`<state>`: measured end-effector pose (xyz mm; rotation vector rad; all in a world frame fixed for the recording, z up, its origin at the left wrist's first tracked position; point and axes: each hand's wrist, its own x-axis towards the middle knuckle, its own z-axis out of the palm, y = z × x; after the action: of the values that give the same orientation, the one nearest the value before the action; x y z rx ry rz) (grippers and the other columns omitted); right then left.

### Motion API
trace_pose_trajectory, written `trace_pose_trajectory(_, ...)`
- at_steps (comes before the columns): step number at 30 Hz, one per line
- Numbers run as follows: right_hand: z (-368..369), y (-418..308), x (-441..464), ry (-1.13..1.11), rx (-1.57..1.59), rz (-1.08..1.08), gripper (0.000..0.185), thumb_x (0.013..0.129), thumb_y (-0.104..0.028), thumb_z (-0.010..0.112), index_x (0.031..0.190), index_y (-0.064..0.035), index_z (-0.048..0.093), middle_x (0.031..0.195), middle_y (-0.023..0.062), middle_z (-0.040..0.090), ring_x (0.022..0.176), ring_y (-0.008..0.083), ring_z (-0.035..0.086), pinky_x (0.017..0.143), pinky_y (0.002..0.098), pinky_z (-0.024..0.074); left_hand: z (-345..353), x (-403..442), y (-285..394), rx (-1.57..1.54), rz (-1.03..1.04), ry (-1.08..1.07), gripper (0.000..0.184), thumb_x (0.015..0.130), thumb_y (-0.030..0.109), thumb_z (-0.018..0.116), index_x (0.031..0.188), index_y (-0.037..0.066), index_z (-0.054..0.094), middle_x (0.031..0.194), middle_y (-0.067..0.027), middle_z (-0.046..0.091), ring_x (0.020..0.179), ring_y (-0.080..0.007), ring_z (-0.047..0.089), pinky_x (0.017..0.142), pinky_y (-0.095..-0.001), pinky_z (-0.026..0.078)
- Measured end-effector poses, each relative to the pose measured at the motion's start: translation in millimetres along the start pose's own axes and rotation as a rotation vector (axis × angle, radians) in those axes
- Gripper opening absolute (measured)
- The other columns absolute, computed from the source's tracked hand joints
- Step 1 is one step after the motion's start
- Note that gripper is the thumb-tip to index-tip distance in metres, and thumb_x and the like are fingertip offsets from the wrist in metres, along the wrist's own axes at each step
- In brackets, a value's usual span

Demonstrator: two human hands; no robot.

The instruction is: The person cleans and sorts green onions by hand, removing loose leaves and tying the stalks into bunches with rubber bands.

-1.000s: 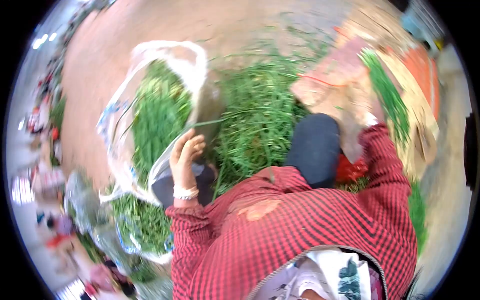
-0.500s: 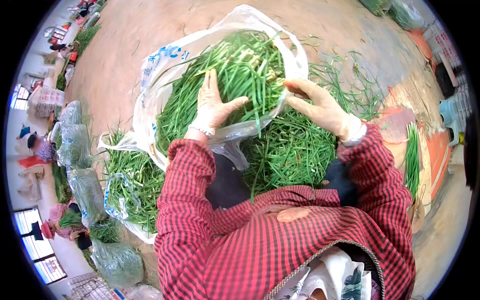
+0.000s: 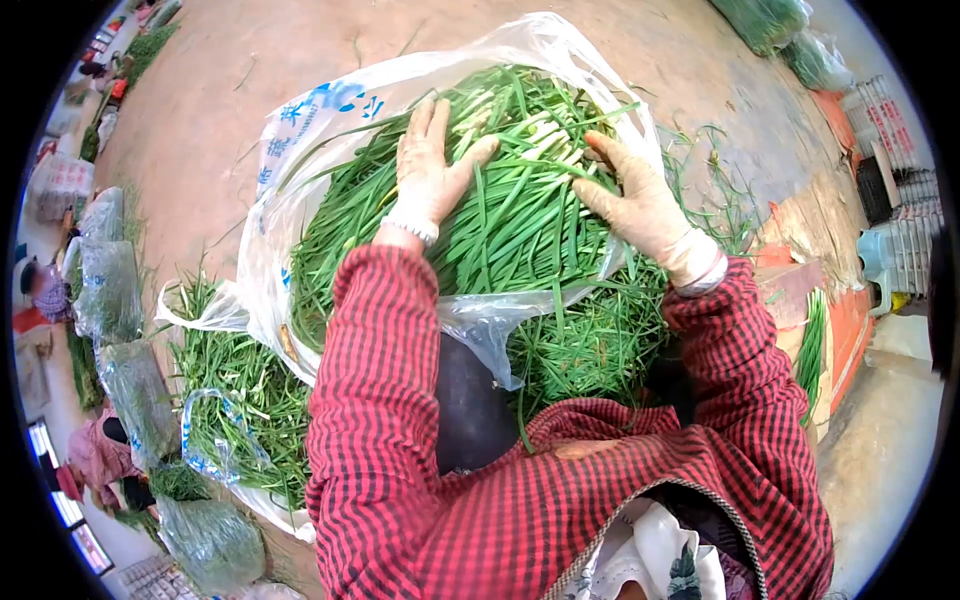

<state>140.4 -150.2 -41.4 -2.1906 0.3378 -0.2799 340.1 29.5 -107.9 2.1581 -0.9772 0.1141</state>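
Garlic chives, long green leaves with pale cut ends, fill a clear plastic bag with blue print. My gloved left hand rests on the chives at the upper middle, fingers stretched out and thumb spread. At the bag's right side, my gloved right hand has its thumb and forefinger apart beside the pale stem ends, with no chives visibly gripped. A loose heap of chives lies below the bag, in front of my lap.
Another opened bag of greens stands at the left. A small bunch of chives lies on boards at the right, near a light-blue stool. Filled bags and a co-worker line the far left.
My right hand has opened its thumb and forefinger, letting go of the bag's edge. The chives now lie flatter and spread wider. My left hand stays on them.
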Motion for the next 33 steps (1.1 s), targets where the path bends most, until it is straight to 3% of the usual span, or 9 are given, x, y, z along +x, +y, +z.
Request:
trace_pose_trajectory(3, -10.8, -4.0, 4.2, -0.035, -0.133, 0.043, 0.068, 0.085, -0.038, 0.064, 0.133, 0.0074, 0.046, 0.124, 0.0282, 0.056, 0.119, 0.0347, 0.055, 0.101, 0.0378, 0.0421, -12.5, -27.4, 17.1, 0.018, 0.037, -0.077, 0.066, 0.087, 0.045, 0.062, 0.137, 0.004, 0.047, 0.146, -0.0242, 0.036, 0.136, -0.0369, 0.034, 0.112, -0.0439, 0.026)
trace_pose_trajectory(7, 1.6, -29.2, 30.7, -0.115, -0.305, 0.123, 0.071, 0.081, -0.047, 0.062, 0.127, 0.0062, 0.051, 0.118, 0.0302, 0.058, 0.112, 0.0388, 0.057, 0.098, 0.0398, 0.0444, -24.5, -56.5, 54.6, -0.03, 0.019, -0.259, 0.1, 0.064, 0.052, 0.081, 0.138, -0.001, 0.04, 0.142, -0.0234, 0.04, 0.132, -0.0378, 0.038, 0.112, -0.0436, 0.028)
trace_pose_trajectory(12, 22.6, -38.9, 43.7, -0.064, -0.327, 0.022, 0.06, 0.077, -0.039, 0.062, 0.119, 0.0029, 0.057, 0.113, 0.0271, 0.061, 0.107, 0.0385, 0.059, 0.094, 0.0394, 0.0463, -23.0, -54.5, 87.1, 0.146, -0.084, -0.329, 0.123, 0.059, 0.057, 0.081, 0.141, -0.013, 0.02, 0.139, -0.0281, 0.037, 0.132, -0.0362, 0.035, 0.113, -0.0418, 0.024)
trace_pose_trajectory(15, 26.7, -51.8, 38.4, 0.039, -0.3, -0.04, 0.059, 0.077, -0.039, 0.062, 0.119, 0.0026, 0.057, 0.114, 0.0259, 0.061, 0.108, 0.0381, 0.059, 0.094, 0.0396, 0.0461, -22.6, -49.9, 89.2, 0.139, -0.068, -0.193, 0.108, 0.058, 0.053, 0.082, 0.133, -0.01, 0.036, 0.126, -0.0258, 0.051, 0.12, -0.0343, 0.05, 0.105, -0.0395, 0.036)
trace_pose_trajectory(18, 19.6, -50.7, 36.6, 0.032, -0.08, -0.09, 0.057, 0.083, -0.038, 0.063, 0.124, 0.0019, 0.056, 0.114, 0.0224, 0.062, 0.108, 0.0328, 0.059, 0.094, 0.0381, 0.046, -31.6, -45.5, 86.3, 0.093, -0.202, -0.222, 0.069, 0.058, 0.048, 0.082, 0.1, 0.0, 0.055, 0.094, -0.02, 0.066, 0.086, -0.0338, 0.066, 0.079, -0.0401, 0.052)
trace_pose_trajectory(21, 3.3, -60.8, 31.6, 0.199, 0.264, -0.114, 0.046, 0.088, -0.025, 0.066, 0.124, 0.0015, 0.056, 0.109, 0.0116, 0.063, 0.102, 0.0197, 0.059, 0.089, 0.03, 0.047, -39.3, -46.5, 63.9, -0.258, -0.3, -0.153, 0.079, 0.057, 0.049, 0.081, 0.11, -0.002, 0.054, 0.099, -0.0227, 0.066, 0.092, -0.0348, 0.066, 0.082, -0.0403, 0.051)
trace_pose_trajectory(26, 5.2, -66.8, 5.3, 0.096, 0.867, 0.171, 0.028, 0.096, -0.026, 0.056, 0.116, -0.0071, 0.061, 0.117, 0.0055, 0.062, 0.111, 0.0159, 0.055, 0.101, 0.0337, 0.0418, -41.6, -47.3, 28.7, -1.065, -0.429, -0.126, 0.087, 0.063, 0.014, 0.088, 0.13, -0.012, 0.039, 0.108, -0.0146, 0.065, 0.097, -0.0179, 0.063, 0.085, -0.0296, 0.052)
trace_pose_trajectory(29, 35.0, -60.7, 4.3, 0.076, 0.86, 0.253, 0.043, 0.096, -0.034, 0.056, 0.127, -0.0055, 0.053, 0.128, 0.005, 0.053, 0.12, 0.0162, 0.047, 0.104, 0.0353, 0.037, -41.4, -48.6, 38.7, -0.865, -0.36, -0.098, 0.077, 0.062, 0.022, 0.088, 0.123, -0.005, 0.051, 0.108, -0.0132, 0.066, 0.097, -0.0188, 0.063, 0.087, -0.0306, 0.05)
trace_pose_trajectory(33, 67.4, -56.5, 17.0, 0.029, 0.813, 0.143, 0.078, 0.091, -0.045, 0.061, 0.144, 0.0016, 0.029, 0.135, 0.0164, 0.048, 0.124, 0.0203, 0.044, 0.106, 0.0323, 0.0322, -56.7, -53.9, 61.5, -0.443, -0.381, -0.187, 0.1, 0.057, 0.038, 0.088, 0.134, -0.006, 0.041, 0.117, -0.0215, 0.062, 0.109, -0.0319, 0.061, 0.094, -0.0349, 0.047)
